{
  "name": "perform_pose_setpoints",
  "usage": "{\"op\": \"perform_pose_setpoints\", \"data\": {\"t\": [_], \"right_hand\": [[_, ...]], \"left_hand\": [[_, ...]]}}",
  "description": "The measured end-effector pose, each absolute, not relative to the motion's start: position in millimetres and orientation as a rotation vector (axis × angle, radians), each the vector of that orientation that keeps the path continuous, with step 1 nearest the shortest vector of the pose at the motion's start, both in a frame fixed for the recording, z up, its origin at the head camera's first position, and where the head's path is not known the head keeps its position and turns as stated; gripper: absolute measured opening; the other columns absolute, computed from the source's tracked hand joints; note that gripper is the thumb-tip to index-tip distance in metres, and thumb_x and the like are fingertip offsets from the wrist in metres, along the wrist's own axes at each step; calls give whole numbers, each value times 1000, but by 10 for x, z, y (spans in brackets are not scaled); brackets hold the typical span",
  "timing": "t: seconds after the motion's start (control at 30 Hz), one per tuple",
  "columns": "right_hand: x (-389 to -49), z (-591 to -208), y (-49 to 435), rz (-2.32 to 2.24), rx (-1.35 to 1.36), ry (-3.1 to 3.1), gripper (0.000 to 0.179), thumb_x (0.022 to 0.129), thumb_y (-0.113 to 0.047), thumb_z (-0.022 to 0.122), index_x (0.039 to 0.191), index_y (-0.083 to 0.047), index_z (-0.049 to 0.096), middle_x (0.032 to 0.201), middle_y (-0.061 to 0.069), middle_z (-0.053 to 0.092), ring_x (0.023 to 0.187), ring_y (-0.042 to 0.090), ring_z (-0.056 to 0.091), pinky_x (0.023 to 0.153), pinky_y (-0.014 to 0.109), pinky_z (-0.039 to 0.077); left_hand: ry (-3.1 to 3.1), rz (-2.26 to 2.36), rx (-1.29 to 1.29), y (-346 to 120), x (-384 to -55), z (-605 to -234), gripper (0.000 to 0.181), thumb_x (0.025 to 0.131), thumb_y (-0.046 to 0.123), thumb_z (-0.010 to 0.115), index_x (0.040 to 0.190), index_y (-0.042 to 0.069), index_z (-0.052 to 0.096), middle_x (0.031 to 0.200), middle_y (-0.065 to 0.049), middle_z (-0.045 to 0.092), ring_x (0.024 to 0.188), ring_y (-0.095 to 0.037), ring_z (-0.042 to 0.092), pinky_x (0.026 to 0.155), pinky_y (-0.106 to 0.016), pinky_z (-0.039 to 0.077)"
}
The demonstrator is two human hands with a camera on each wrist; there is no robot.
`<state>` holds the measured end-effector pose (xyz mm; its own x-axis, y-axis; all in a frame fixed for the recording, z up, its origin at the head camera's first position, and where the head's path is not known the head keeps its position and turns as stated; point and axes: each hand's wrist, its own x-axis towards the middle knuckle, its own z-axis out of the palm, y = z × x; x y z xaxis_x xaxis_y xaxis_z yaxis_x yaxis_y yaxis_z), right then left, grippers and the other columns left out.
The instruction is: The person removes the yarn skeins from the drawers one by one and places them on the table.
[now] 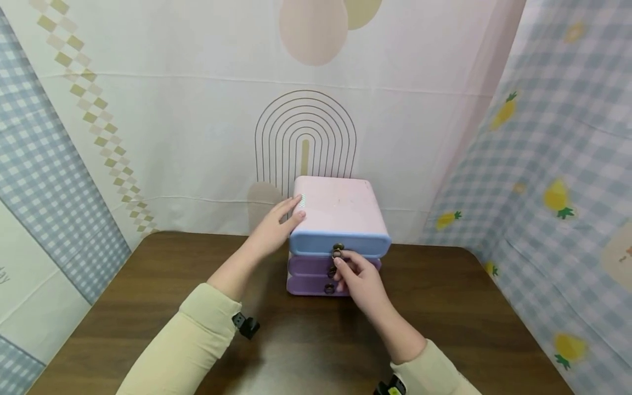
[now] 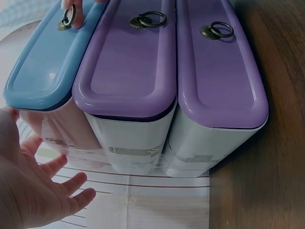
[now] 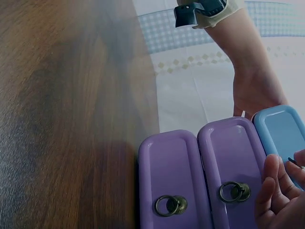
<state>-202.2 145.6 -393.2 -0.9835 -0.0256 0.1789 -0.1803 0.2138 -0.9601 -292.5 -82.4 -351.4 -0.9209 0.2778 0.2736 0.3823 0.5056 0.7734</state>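
Note:
A small stacked drawer box [image 1: 340, 204] with a pink top stands at the back of the table. Its top drawer front [image 2: 45, 71] is blue, and the two drawer fronts below [image 2: 131, 62] are purple; each carries a bronze ring pull [image 2: 221, 30]. With thumb and index finger, my right hand [image 1: 364, 285] pinches the ring pull [image 1: 338, 254] of the blue drawer. My left hand [image 1: 270, 229] lies at the box's upper left edge, fingers extended and thumb apart. The blue drawer looks closed or nearly so; I cannot tell which.
The dark wooden table [image 1: 301, 351] stretches in front of the box and to both sides. Behind it hangs a pale patterned cloth [image 1: 197, 148], with a checked cloth [image 1: 543, 164] printed with yellow fruit on the right. Both wrists wear small black cameras [image 1: 246, 325].

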Motion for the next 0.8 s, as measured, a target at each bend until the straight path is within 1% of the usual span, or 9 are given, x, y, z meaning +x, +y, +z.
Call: {"op": "perform_pose_setpoints", "data": {"t": [0.13, 0.33, 0.5, 0.8], "right_hand": [[-2036, -3928, 1454, 1956, 174, -2326, 23, 100, -17, 62, 116, -3, 68, 71, 11, 61, 51, 18, 58, 51, 31, 52], [-2047, -3922, 1462, 2008, 139, -2331, 25, 100, -16, 60, 120, -2, 66, 69, 8, 61, 50, 17, 59, 49, 27, 49], [-2052, -3942, 1473, 2027, 118, -2328, 27, 101, -15, 59, 123, -1, 64, 66, 7, 60, 49, 16, 59, 48, 25, 47], [-2030, -3939, 1491, 2053, 93, -2314, 29, 100, -12, 59, 125, 2, 64, 60, 5, 58, 46, 13, 54, 47, 23, 45]], "left_hand": [[-2615, -1396, -587, -830, -2929, -3524, 62, 101, 53, 47, 156, 26, 35, 161, -15, 26, 147, -33, 24, 116, -56, 20], [-2607, -1404, -594, -829, -2944, -3548, 62, 101, 53, 47, 156, 26, 35, 161, -16, 26, 147, -32, 23, 117, -56, 20], [-2617, -1419, -589, -828, -2954, -3556, 62, 100, 54, 47, 155, 28, 35, 161, -15, 25, 148, -32, 23, 117, -56, 19], [-2625, -1442, -597, -839, -2995, -3557, 61, 101, 48, 49, 156, 28, 33, 162, -15, 23, 148, -31, 21, 117, -56, 18]]}}
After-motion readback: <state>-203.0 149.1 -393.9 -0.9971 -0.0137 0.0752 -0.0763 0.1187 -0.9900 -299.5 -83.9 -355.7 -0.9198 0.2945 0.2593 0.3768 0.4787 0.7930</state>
